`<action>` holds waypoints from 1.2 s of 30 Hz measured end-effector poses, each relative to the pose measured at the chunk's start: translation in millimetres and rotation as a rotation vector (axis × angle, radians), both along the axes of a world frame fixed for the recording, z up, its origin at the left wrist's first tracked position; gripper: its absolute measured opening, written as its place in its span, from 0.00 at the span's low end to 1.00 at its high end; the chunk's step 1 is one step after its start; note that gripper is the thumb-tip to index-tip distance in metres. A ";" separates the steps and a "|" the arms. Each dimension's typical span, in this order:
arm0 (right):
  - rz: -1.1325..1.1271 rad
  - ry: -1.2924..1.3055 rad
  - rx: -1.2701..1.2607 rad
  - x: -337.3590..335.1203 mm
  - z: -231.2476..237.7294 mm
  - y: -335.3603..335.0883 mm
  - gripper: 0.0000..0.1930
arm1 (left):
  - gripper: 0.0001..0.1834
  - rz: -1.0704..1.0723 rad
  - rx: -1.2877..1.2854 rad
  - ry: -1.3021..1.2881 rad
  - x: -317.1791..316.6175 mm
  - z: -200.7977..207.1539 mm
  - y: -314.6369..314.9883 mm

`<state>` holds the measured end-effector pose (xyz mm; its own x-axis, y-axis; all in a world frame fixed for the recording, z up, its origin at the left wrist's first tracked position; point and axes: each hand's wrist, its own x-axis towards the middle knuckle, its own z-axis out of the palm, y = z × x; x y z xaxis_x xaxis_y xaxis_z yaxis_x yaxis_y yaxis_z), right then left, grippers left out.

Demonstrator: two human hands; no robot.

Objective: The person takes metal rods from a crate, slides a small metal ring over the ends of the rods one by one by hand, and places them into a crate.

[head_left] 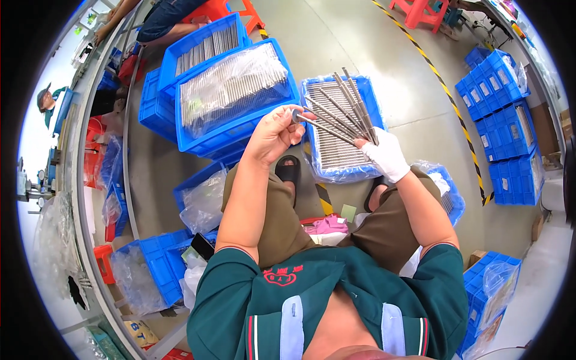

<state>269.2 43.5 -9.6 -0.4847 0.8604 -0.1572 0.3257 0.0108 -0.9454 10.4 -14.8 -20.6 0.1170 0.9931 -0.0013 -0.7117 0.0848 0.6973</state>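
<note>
My right hand (385,157), in a white glove, grips a fanned bunch of thin metal rods (349,111). The rods point away from me and to the left. My bare left hand (273,129) pinches a small round grey piece (296,116) at the end of one rod. Whether that rod goes into the piece or only touches it, I cannot tell. Below the bunch stands a blue crate (376,102) lined with clear plastic. Inside it, more metal rods (336,157) lie side by side in a row.
At the left, blue crates (207,144) filled with rods stand stacked, partly under clear plastic. More blue crates (507,132) are stacked at the far right. Yellow-black tape (447,84) marks the floor. Red stools (420,12) stand at the back; another person's leg shows at upper left.
</note>
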 end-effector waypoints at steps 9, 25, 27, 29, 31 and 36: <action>0.034 -0.134 0.105 -1.9 3.1 -0.4 0.13 | 0.13 0.010 -0.062 0.344 2.8 -4.9 -3.6; 0.117 -0.203 0.202 -4.8 -1.5 1.2 0.16 | 0.12 0.173 -0.165 0.485 -12.4 -11.9 3.1; 0.122 -0.219 0.210 -2.9 -5.9 3.3 0.16 | 0.12 0.155 -0.177 0.476 -11.4 -12.1 3.8; 0.113 -0.264 0.202 -2.4 -9.3 5.0 0.16 | 0.12 0.168 -0.140 0.474 -8.0 -9.4 2.8; 0.117 -0.255 0.226 -3.0 -4.8 4.4 0.16 | 0.12 0.184 -0.105 0.472 -7.6 -7.6 2.6; 0.135 -0.234 0.272 -3.4 -3.6 3.1 0.16 | 0.13 0.084 -0.135 0.484 2.4 -12.8 5.4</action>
<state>265.8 46.7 -13.3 -0.5746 0.8168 -0.0518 0.5107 0.3084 -0.8026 12.8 -9.4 -33.4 -0.0094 0.9864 -0.1643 -0.3180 0.1528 0.9357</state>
